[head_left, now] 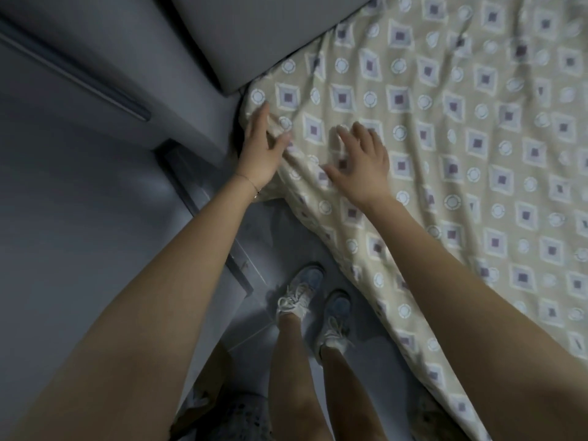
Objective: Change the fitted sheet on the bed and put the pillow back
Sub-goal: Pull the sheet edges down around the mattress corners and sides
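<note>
A beige fitted sheet (445, 154) printed with squares and circles covers the bed and is wrinkled across its top. My left hand (259, 148) lies on the sheet's bunched corner at the head end of the mattress, fingers straight along the edge and thumb spread over a fold. My right hand (362, 162) rests flat on the sheet just inside that corner, fingers spread. The sheet's side hangs loosely down toward the floor beside my legs. No pillow is in view.
A grey padded headboard (254, 33) runs behind the bed's corner. A grey cabinet or bedside unit (95, 90) stands to the left, close to the bed. My feet in white sneakers (315, 303) stand on the narrow tiled floor strip between them.
</note>
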The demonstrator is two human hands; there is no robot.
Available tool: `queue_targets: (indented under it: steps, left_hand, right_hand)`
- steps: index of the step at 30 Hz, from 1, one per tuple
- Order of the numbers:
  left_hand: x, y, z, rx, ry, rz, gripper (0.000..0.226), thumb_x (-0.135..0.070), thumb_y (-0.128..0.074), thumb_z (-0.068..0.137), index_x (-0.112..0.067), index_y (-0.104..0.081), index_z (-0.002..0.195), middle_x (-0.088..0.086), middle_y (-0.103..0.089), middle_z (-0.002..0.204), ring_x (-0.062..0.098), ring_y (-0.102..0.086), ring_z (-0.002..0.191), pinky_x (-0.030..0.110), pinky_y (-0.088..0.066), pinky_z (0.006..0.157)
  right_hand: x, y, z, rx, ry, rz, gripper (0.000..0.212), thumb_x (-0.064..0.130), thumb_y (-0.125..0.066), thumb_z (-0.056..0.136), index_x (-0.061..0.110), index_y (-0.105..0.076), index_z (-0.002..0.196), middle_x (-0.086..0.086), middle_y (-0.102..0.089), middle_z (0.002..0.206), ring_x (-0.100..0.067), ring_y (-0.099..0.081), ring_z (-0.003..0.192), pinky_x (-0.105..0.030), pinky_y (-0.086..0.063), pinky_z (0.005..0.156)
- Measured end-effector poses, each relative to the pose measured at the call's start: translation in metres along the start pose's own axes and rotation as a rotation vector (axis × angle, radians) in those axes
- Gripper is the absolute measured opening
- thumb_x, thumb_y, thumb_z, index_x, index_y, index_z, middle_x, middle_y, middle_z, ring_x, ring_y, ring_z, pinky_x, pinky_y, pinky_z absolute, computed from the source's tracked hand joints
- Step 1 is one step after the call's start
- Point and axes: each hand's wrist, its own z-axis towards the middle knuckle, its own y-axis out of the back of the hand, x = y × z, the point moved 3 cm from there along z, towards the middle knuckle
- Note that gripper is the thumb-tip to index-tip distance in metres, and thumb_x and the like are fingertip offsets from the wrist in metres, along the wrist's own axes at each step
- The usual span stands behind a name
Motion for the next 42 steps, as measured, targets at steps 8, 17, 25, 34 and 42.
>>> queue_targets:
  steps: [8, 17, 25, 34, 42]
  left_hand:
    - [0.026, -0.002, -0.006, 0.007, -0.130, 0.354, 0.073, -0.027, -0.056, 0.096, -0.010, -0.016, 0.154, 0.008, -0.006, 0.163, 0.024, -0.009, 0.149, 0.035, -0.010, 0.121]
    - [-0.039, -0.063, -0.032, -0.004, -0.296, 0.511, 0.049, -0.005, -0.047, 0.087, -0.011, -0.053, 0.136, 0.012, -0.038, 0.151, 0.034, -0.028, 0.142, 0.051, -0.018, 0.117]
    - [-0.088, -0.173, -0.052, 0.321, -0.492, 0.654, 0.047, -0.033, -0.050, 0.098, -0.027, -0.044, 0.144, 0.005, -0.021, 0.160, 0.028, -0.009, 0.149, 0.054, -0.005, 0.119]
    - [-0.148, -0.295, -0.083, 0.461, -0.890, 0.676, 0.040, -0.037, -0.048, 0.094, -0.025, -0.058, 0.131, 0.004, -0.053, 0.134, 0.028, -0.043, 0.127, 0.042, -0.030, 0.105]
    - [-0.180, -0.361, -0.097, 0.431, -1.030, 0.784, 0.040, -0.051, -0.054, 0.086, -0.028, -0.067, 0.117, 0.002, -0.055, 0.095, 0.027, -0.051, 0.087, 0.038, -0.036, 0.076]
  right_hand:
    - [-0.002, -0.021, -0.017, 0.087, 0.017, -0.083, 0.089, 0.062, -0.058, 0.084, 0.032, -0.014, 0.155, -0.005, 0.005, 0.164, -0.029, 0.012, 0.149, -0.049, 0.006, 0.119]
    - [-0.060, 0.009, -0.070, -0.222, -0.237, 0.097, 0.050, 0.025, -0.058, 0.090, 0.019, -0.050, 0.139, -0.012, -0.037, 0.151, -0.035, -0.026, 0.143, -0.050, -0.021, 0.116]
    - [-0.154, 0.045, -0.145, -0.364, -0.532, 0.150, 0.043, 0.018, -0.060, 0.089, 0.011, -0.054, 0.131, -0.010, -0.055, 0.129, -0.032, -0.048, 0.118, -0.043, -0.040, 0.096]
    - [-0.251, 0.059, -0.225, -0.446, -0.785, 0.136, 0.038, 0.034, -0.071, 0.082, 0.015, -0.062, 0.113, -0.008, -0.059, 0.110, -0.031, -0.053, 0.099, -0.039, -0.042, 0.081]
    - [-0.324, 0.074, -0.251, -0.633, -0.935, 0.227, 0.036, 0.034, -0.071, 0.084, 0.012, -0.060, 0.110, -0.007, -0.058, 0.103, -0.027, -0.051, 0.101, -0.038, -0.041, 0.086]
